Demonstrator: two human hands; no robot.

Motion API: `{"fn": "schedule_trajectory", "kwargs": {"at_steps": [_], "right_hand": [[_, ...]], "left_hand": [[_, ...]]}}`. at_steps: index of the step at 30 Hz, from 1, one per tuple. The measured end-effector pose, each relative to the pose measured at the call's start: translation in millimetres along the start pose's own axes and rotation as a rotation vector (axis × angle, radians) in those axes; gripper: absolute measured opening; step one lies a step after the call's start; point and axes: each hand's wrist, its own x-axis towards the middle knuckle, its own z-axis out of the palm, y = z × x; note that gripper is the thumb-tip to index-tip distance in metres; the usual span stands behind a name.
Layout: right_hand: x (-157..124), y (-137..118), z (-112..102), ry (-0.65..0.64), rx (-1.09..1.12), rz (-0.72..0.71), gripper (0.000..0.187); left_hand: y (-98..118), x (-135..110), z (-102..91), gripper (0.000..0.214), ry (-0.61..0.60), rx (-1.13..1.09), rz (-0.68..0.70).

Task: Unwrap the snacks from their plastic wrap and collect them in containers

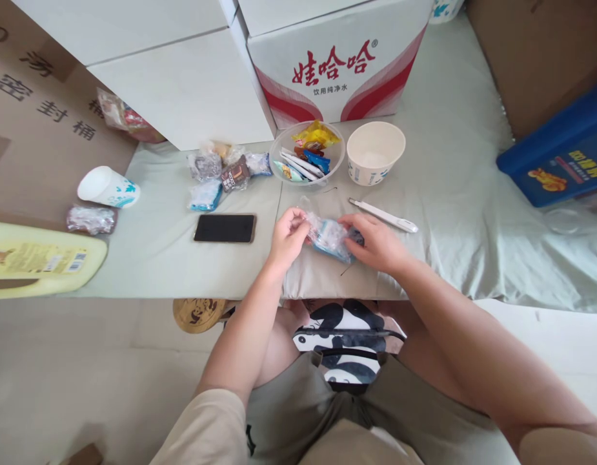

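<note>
A small blue-and-white packet wrapped in clear plastic film [330, 239] lies near the front edge of the cloth-covered table, between my hands. My left hand [289, 237] pinches the film at its left end with thumb and fingers. Curled over the right end is my right hand [375, 242], its fingertips on the packet. A white utility knife [385, 215] lies just behind my right hand. Left of my left hand rests a dark-screened phone [224, 228]. Behind the packet stand a clear round bowl [279, 169] of snack packets and a white paper bowl [374, 169].
Several film-wrapped packets [205, 195] lie in a group behind the phone. A tipped paper cup [109, 187], another wrapped bundle [91, 220] and a yellow jug [85, 261] are at left. A white-and-red carton [337, 71] stands behind; a blue container [559, 155] is at right.
</note>
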Motion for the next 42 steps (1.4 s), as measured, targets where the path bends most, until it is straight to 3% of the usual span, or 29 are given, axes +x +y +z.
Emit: {"fn": "schedule_trajectory", "kwargs": {"at_steps": [5,9,12,14,17,21,26,34,38,42], "right_hand": [[0.4,-0.7,-8.3,0.15,0.047,-0.002,0.027],[0.5,3.0,-11.1,0.314,0.084,0.182,0.015],[0.2,5.9,-11.6,0.445,0.166,0.344,0.017],[-0.8,5.1,-12.3,0.494,0.237,0.347,0.022],[-2.8,-0.3,-13.8,0.458,0.268,0.24,0.025],[-2.7,-7.8,-14.7,0.341,0.128,0.179,0.026],[0.0,-11.3,-16.6,0.356,0.071,0.24,0.018],[-3.2,-13.0,-17.9,0.49,0.119,0.282,0.012],[-2.4,-9.7,-15.1,0.545,0.144,0.31,0.01],[0.9,-3.9,-12.8,0.587,0.149,0.394,0.01]], "left_hand": [[6.8,1.6,-2.1,0.014,0.108,-0.057,-0.061],[3.4,3.2,-4.4,0.012,0.183,-0.023,-0.081],[0.1,4.4,-7.5,0.009,0.291,0.021,-0.008],[-0.9,4.4,-10.1,0.005,0.34,0.047,0.078],[-2.1,3.3,-12.3,0.01,0.267,0.117,0.188],[-6.1,1.3,-10.0,0.029,0.063,0.349,0.337],[-5.7,1.0,-7.5,0.003,0.001,0.515,0.393],[6.2,0.1,-10.0,0.012,0.226,0.215,0.399],[6.4,3.5,-7.9,0.013,0.29,-0.113,0.193],[10.4,3.5,-6.2,0.014,0.285,-0.192,0.049]]}}
